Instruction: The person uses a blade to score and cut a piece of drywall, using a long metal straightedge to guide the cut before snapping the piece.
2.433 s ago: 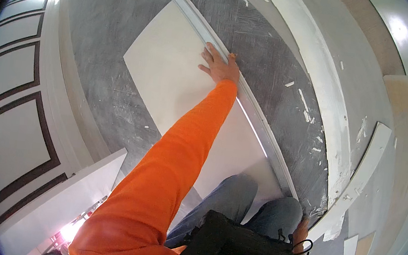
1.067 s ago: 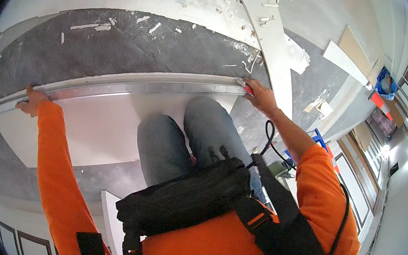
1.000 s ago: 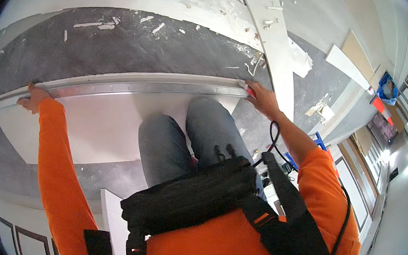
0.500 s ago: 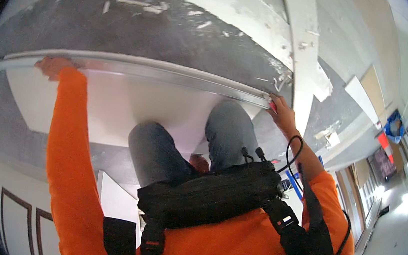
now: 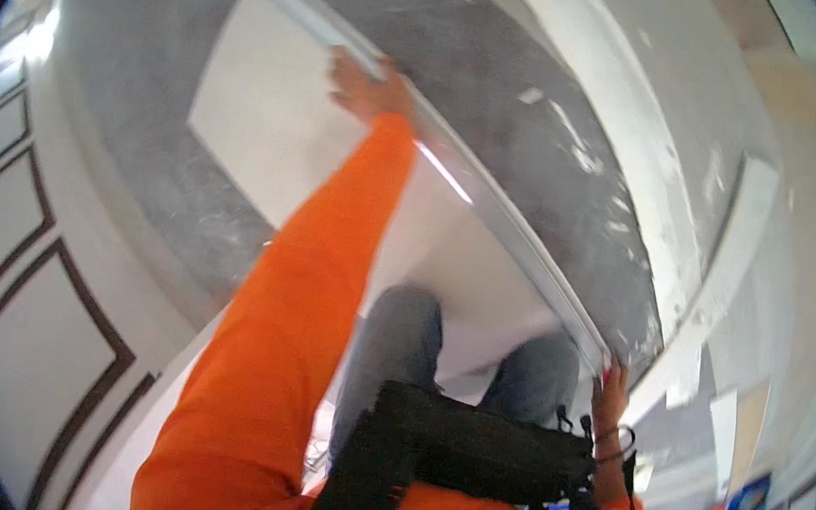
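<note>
A long silvery metal straightedge (image 5: 502,223) slants from the upper left down to the right, along the edge of a white board (image 5: 256,87) in front of my knees. My left hand (image 5: 371,90) grips the straightedge toward its far part, the thumb side over the board; motion blurs the fingers somewhat. At the near right end, my right hand (image 5: 610,399) is closed beside the straightedge's tip. A bit of something red shows between its fingers, too small and blurred to name.
White scraps (image 5: 580,154) litter the grey floor (image 5: 454,29) beyond the straightedge. A long pale strip (image 5: 730,252) lies to the right, near board offcuts (image 5: 735,433) and a blue bag (image 5: 750,499). Dark-framed wall panels (image 5: 47,335) stand at the left.
My view has turned, so the straightedge and board now slant instead of lying across. My left arm reaches farther forward along the straightedge; my right hand stays at its right end.
</note>
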The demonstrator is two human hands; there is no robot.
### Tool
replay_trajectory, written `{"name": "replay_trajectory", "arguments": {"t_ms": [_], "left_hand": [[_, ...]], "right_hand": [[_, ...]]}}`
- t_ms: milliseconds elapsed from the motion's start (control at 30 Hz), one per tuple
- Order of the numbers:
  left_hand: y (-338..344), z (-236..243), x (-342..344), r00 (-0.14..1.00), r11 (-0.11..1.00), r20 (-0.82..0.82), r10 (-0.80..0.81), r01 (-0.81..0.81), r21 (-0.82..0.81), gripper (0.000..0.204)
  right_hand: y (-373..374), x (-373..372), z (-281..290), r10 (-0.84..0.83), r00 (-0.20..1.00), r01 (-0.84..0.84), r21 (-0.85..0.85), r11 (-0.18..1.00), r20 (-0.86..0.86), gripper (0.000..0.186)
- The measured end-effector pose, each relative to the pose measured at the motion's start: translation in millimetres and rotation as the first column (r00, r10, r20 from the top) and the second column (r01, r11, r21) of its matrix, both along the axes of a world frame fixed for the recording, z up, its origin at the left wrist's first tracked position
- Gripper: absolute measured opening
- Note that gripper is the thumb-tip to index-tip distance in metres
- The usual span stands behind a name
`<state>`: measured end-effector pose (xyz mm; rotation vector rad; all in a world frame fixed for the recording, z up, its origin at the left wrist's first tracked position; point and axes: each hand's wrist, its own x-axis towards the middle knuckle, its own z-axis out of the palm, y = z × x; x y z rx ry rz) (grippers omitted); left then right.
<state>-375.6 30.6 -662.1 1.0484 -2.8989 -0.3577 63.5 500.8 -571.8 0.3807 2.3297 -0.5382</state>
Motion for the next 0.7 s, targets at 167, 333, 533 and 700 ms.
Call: {"name": "replay_trajectory", "arguments": {"t_ms": [167, 333, 533, 700], "left_hand": [[-7.2, 6.9, -1.0, 0.982, 0.989, -0.160, 0.101, -0.083, 0.119, 0.074], [-9.5, 5.3, 5.2, 0.984, 0.988, -0.146, 0.106, -0.087, 0.131, 0.076], [-6.4, 1.5, 4.1, 0.982, 0.990, -0.164, 0.089, -0.070, 0.122, 0.075], [-5.2, 7.3, 1.9, 0.981, 0.984, -0.149, 0.122, -0.100, 0.145, 0.065]], "right_hand": [[-6.7, -2.2, -9.4, -0.043, 0.997, 0.039, 0.058, 0.998, 0.071, 0.061], [-4.8, 6.2, -9.7, -0.040, 0.999, 0.039, 0.075, 0.996, 0.012, 0.056], [-6.5, 17.7, -12.5, -0.102, 0.994, 0.104, 0.091, 0.990, -0.035, 0.065], [-4.6, 20.4, -12.9, -0.094, 0.994, 0.098, 0.078, 0.992, -0.053, 0.064]]}}
